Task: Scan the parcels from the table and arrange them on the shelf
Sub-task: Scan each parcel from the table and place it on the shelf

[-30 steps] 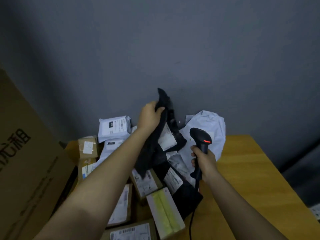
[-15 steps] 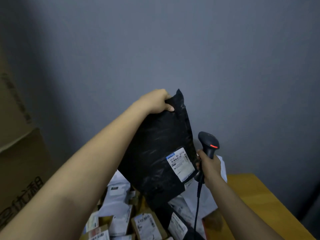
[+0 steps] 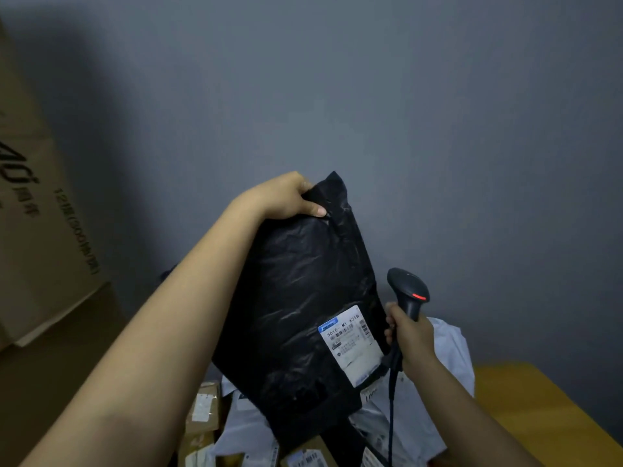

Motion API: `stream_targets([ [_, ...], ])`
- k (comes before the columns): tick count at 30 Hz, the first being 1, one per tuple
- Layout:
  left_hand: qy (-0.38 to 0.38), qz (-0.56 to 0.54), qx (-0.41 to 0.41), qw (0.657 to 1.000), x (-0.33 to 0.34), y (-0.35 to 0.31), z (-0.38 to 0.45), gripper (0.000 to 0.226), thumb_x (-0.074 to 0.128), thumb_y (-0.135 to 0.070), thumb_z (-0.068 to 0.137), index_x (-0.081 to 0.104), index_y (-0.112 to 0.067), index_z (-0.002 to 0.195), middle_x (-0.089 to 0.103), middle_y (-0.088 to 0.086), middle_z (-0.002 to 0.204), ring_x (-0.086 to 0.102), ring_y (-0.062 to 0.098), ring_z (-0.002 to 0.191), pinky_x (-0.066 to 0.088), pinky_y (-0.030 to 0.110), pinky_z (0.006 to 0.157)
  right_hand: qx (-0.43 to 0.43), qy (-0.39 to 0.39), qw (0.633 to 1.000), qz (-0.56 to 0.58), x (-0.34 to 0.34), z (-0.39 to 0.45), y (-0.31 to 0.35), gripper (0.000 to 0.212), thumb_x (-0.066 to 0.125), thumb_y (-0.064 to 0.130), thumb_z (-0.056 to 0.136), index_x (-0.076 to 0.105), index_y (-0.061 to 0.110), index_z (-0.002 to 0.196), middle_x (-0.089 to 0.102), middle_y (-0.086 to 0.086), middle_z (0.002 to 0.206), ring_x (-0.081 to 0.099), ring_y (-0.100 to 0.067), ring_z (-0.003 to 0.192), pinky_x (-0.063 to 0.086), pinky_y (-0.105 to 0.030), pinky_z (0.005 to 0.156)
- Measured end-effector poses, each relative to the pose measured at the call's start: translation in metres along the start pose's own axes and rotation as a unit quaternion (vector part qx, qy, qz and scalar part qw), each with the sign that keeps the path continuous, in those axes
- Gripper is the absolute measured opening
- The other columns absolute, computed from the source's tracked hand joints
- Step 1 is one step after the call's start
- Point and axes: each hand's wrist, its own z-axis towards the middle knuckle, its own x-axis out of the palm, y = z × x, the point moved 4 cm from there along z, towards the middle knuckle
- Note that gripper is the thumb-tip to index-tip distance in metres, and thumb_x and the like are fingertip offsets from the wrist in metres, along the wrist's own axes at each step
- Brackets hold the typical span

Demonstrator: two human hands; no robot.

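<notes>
While the left hand (image 3: pixel 285 197) lifts the black parcel (image 3: pixel 303 308), it hides the pile (image 3: pixel 242 433) — scanner (image 3: pixel 408 291) beside.

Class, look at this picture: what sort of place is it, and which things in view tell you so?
Probably a parcel sorting or mail room: a handheld barcode scanner, a black mailer bag with a shipping label, and a pile of labelled parcels beside big cardboard cartons.

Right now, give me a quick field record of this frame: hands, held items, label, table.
left hand: grips top corner of black poly mailer, held up off the pile
right hand: holds barcode scanner, red light on
label: white, lower right of mailer, faces camera, beside scanner
scanner aim: head points away from camera; beam on label not visible
table: wooden, parcels piled at its left
shelf: not in view
</notes>
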Motion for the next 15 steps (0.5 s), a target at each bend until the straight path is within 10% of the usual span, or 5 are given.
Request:
stream_targets([
  [15,0.048,0.135,-0.308,0.940,0.241,0.230,0.003,0.028,0.054,-0.022,0.096,0.060,-0.012,0.121,0.059,0.013,0.123,0.058,0.031,0.112,0.046,0.039,0.088,0.113,0.052,0.980,-0.155,-0.050,-0.017,-0.082,0.010,0.064,0.013,0.089,0.060,0.005,0.092,0.057,-0.009,0.072,0.047,-0.017,0.049,0.041,-0.029,0.049],
])
